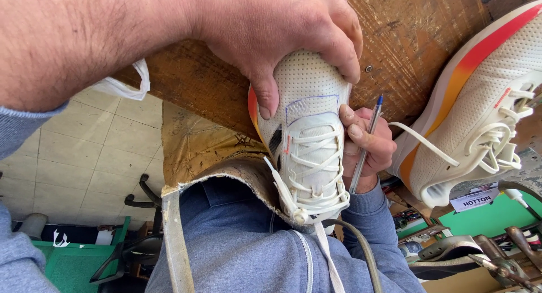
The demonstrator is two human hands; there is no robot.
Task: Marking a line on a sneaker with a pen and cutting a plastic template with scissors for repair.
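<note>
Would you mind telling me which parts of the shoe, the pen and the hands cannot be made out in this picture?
Head view only:
- Toe of the white shoe: covered by the left hand.
- Its sole: turned away, out of sight.
- Lower end of the pen: hidden inside the right hand.
- Second shoe: heel cut off by the right edge.
- Tools at the bottom right: cut off and too cluttered to identify.

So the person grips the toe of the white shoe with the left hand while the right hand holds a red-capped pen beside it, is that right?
Not quite: the head view shows the pen in the right hand has a blue cap, not red. The left hand does grip the toe of the white shoe.
</note>
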